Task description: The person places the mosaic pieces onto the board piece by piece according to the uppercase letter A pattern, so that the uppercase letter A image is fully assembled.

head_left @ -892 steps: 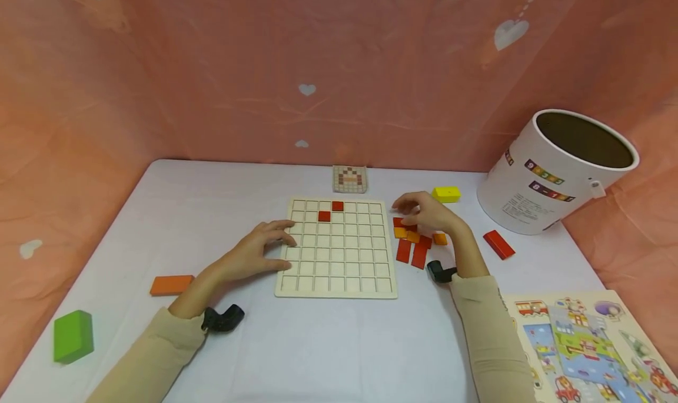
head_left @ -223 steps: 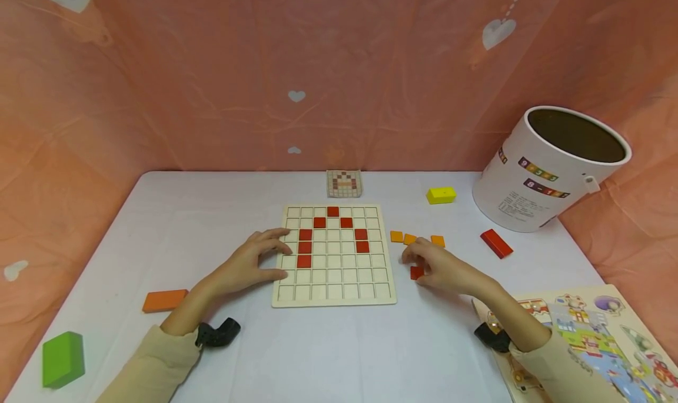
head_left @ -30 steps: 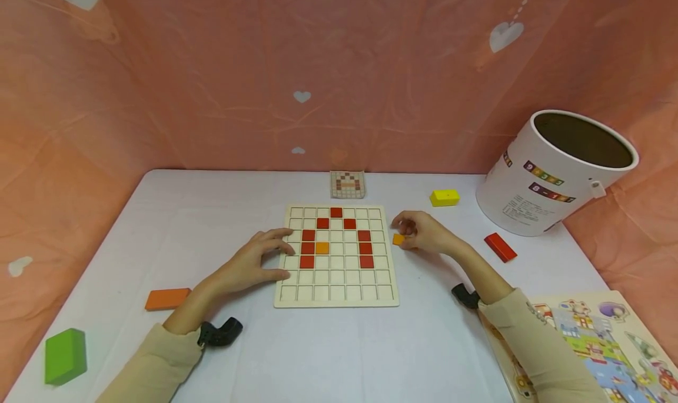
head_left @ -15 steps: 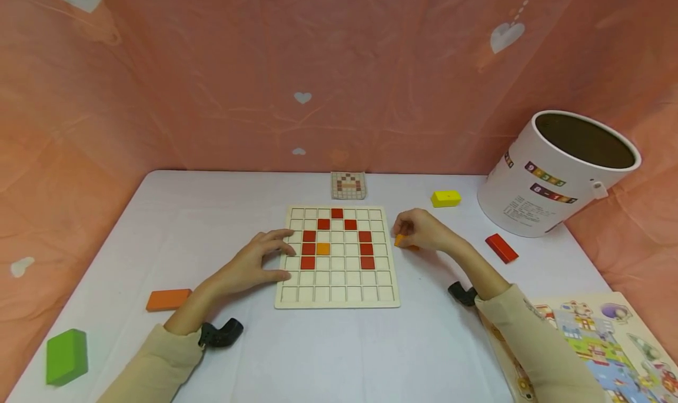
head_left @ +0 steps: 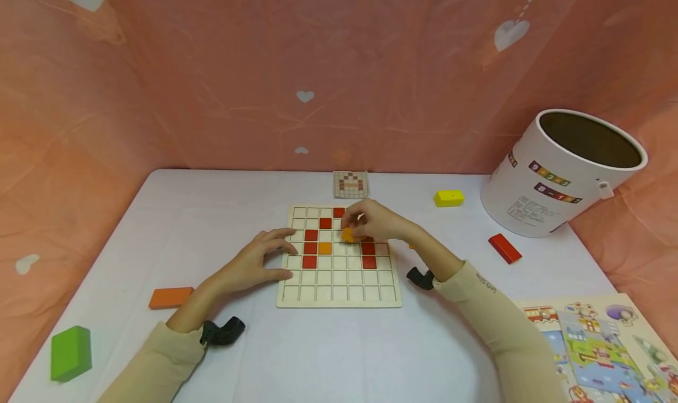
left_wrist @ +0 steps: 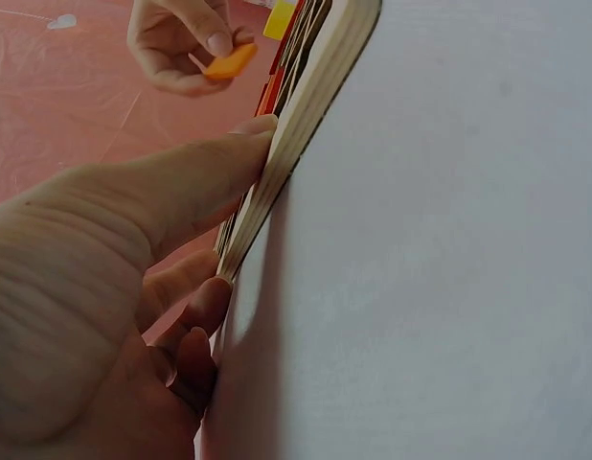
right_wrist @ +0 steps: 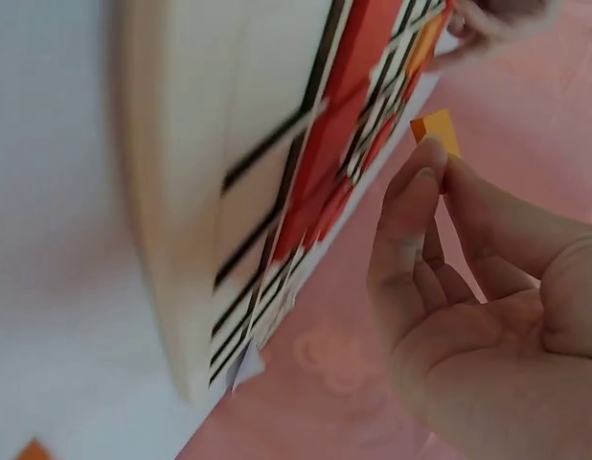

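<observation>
A pale wooden grid board (head_left: 339, 295) lies flat on the table, with several red tiles (head_left: 309, 262) and one orange tile (head_left: 325, 248) set in its squares. Over the board's upper right part, my right hand (head_left: 378, 219) pinches another orange tile (head_left: 347, 235) between thumb and fingertips, held above the surface. In the right wrist view that pinched tile (right_wrist: 436, 131) pokes out past the fingertips. My left hand (head_left: 259, 256) rests at the board's left edge, fingers spread and touching the rim. A third orange tile (head_left: 411, 246) lies right of the board, mostly hidden by the right forearm.
A small pattern card (head_left: 351, 185) lies behind the board. To the right are a yellow block (head_left: 448, 198), a red block (head_left: 505, 248), a white bucket (head_left: 535, 209) and a picture puzzle board (head_left: 630, 309). An orange block (head_left: 170, 297) and green block (head_left: 71, 353) are left.
Over the longer span, red tiles and one orange tile went from the right-hand pile onto the board. In the last half second my right hand moved left over the board, carrying an orange tile.
</observation>
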Motion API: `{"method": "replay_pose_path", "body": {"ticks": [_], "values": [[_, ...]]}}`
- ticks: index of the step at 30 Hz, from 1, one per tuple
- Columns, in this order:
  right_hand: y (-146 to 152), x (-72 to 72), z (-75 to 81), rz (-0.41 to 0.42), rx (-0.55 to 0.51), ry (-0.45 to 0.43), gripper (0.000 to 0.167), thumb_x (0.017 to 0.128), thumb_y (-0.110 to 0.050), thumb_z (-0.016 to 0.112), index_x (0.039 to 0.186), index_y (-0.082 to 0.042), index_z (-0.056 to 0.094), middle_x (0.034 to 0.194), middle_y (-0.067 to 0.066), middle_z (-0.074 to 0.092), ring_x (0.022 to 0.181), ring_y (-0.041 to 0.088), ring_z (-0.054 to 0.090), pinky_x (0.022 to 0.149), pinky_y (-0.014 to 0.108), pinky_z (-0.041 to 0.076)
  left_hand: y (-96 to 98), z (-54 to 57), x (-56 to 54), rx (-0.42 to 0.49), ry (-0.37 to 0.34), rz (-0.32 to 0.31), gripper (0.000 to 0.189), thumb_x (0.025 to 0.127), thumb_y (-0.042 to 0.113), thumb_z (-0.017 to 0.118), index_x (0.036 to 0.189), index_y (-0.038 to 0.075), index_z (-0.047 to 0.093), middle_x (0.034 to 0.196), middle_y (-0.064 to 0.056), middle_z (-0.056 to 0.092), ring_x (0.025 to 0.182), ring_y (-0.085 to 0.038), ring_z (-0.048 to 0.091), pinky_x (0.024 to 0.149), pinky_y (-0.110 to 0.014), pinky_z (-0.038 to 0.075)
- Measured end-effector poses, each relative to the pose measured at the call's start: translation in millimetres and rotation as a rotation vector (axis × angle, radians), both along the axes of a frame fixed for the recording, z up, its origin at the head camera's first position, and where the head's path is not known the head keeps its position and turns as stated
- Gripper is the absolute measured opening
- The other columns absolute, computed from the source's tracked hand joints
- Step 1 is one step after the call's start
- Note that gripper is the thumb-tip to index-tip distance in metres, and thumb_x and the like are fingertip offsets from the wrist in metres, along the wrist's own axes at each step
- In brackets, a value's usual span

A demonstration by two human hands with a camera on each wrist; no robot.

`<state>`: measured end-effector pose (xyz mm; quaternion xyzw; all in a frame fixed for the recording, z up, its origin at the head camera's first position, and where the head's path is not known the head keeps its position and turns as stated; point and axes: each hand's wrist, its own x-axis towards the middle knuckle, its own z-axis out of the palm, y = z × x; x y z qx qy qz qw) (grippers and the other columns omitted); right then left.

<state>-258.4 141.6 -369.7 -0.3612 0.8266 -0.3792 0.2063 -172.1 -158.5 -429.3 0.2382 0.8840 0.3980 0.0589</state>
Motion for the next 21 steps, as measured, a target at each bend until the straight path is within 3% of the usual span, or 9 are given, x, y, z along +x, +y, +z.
{"method": "replay_pose_path", "body": {"ticks": [6,10,14,16,18,21], "values": [[-15.0,4.8,-6.5,0.049,0.019,-0.033,0.016,0.089,0.014,0.061,0.102,0.008,0.069,0.090,0.014,0.065,0.071,0.019,0.058,0.067,0.028,0.053,-0.2,-1.3,-2.1,0.004,-0.011,-0.005,0.034,0.080,0.021,0.085,0.110,0.018,0.068,0.154,-0.011,0.041,0.136,-0.035,0.036,0.108,-0.061,0.030],[-16.5,6.5,-11.1,0.052,0.058,0.023,0.016,0.090,0.011,0.063,0.103,0.005,0.070,0.094,0.011,0.067,0.078,0.015,0.055,0.071,0.024,0.049,-0.9,-2.3,-2.4,0.004,-0.005,-0.007,0.034,0.080,0.022,0.085,0.110,0.018,0.068,0.154,-0.011,0.042,0.135,-0.034,0.037,0.108,-0.060,0.031],[-14.3,14.3,-10.5,0.008,0.109,0.143,0.017,0.093,0.003,0.065,0.109,0.003,0.069,0.099,0.010,0.067,0.084,0.018,0.056,0.077,0.028,0.050,-0.4,-1.8,-1.7,0.008,0.002,-0.008,0.034,0.080,0.022,0.085,0.109,0.018,0.068,0.154,-0.012,0.042,0.135,-0.034,0.037,0.108,-0.059,0.031],[-12.3,23.1,-8.6,-0.020,0.177,0.254,0.023,0.095,-0.007,0.067,0.116,0.002,0.067,0.110,0.011,0.066,0.095,0.022,0.058,0.083,0.035,0.051,-0.2,-1.4,-1.3,0.010,0.000,-0.007,0.034,0.080,0.022,0.085,0.109,0.018,0.068,0.154,-0.012,0.042,0.136,-0.034,0.037,0.108,-0.059,0.031],[-9.3,35.0,-5.7,-0.025,0.290,0.364,0.038,0.098,-0.022,0.066,0.130,-0.001,0.062,0.129,0.015,0.060,0.115,0.030,0.055,0.095,0.046,0.047,-0.6,-1.4,-1.2,0.012,-0.004,-0.008,0.034,0.080,0.023,0.085,0.109,0.017,0.068,0.154,-0.011,0.042,0.136,-0.034,0.037,0.108,-0.059,0.031],[-4.2,54.5,-2.5,0.027,0.463,0.441,0.066,0.098,-0.045,0.059,0.150,-0.008,0.043,0.158,0.013,0.035,0.147,0.038,0.023,0.111,0.063,0.025,-1.5,-1.9,-1.6,0.014,-0.002,-0.005,0.034,0.080,0.023,0.085,0.109,0.017,0.068,0.154,-0.012,0.042,0.135,-0.034,0.037,0.108,-0.059,0.031]]}}
